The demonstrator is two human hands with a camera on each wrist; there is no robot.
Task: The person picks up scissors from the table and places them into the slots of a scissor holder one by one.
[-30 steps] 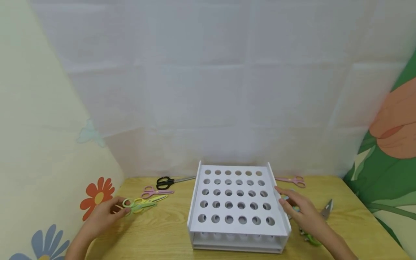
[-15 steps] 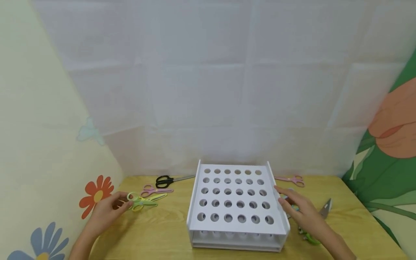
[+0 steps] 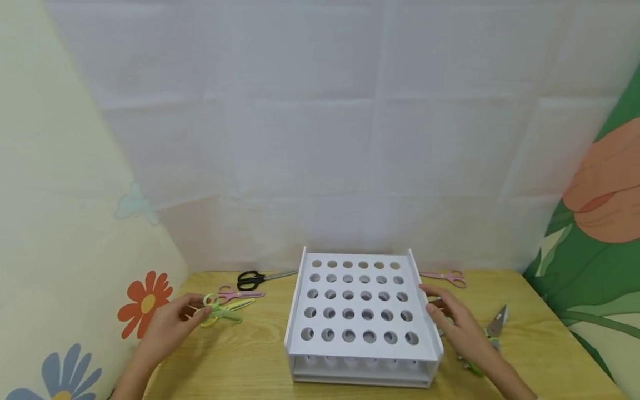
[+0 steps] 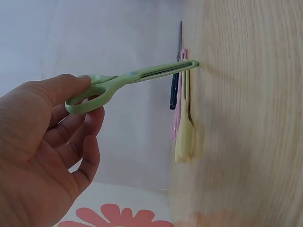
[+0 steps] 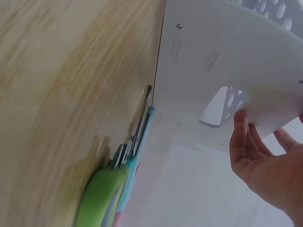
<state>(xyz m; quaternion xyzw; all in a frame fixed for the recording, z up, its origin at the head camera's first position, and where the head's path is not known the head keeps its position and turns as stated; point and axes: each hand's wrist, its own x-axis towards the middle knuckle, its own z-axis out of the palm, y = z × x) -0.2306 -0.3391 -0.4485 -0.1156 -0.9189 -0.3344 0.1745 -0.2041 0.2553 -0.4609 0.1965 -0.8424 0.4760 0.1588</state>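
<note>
My left hand (image 3: 172,326) pinches the green scissors (image 4: 102,94) by their finger loops between thumb and fingers. Their blades are together, and the tip points down at the tabletop in the left wrist view. Beneath and behind them lie yellow scissors (image 4: 184,137), partly overlapped by the green ones in the head view. My right hand (image 3: 460,328) touches the right side panel of a white rack (image 3: 360,350) full of round holes. In the right wrist view its fingertips (image 5: 240,117) lie against that panel beside a cut-out, the fingers loosely bent.
Pink scissors (image 3: 243,295) and black scissors (image 3: 251,280) lie left of the rack. More pink scissors (image 3: 451,277) rest behind it on the right. Beside the right forearm lie large shears (image 3: 496,324); green handles (image 5: 100,198) and blue scissors (image 5: 130,172) stand close to the rack's side.
My left hand has moved slightly to the right with the green scissors, whose blades now tip downward more. My right hand stays at the rack's side.
</note>
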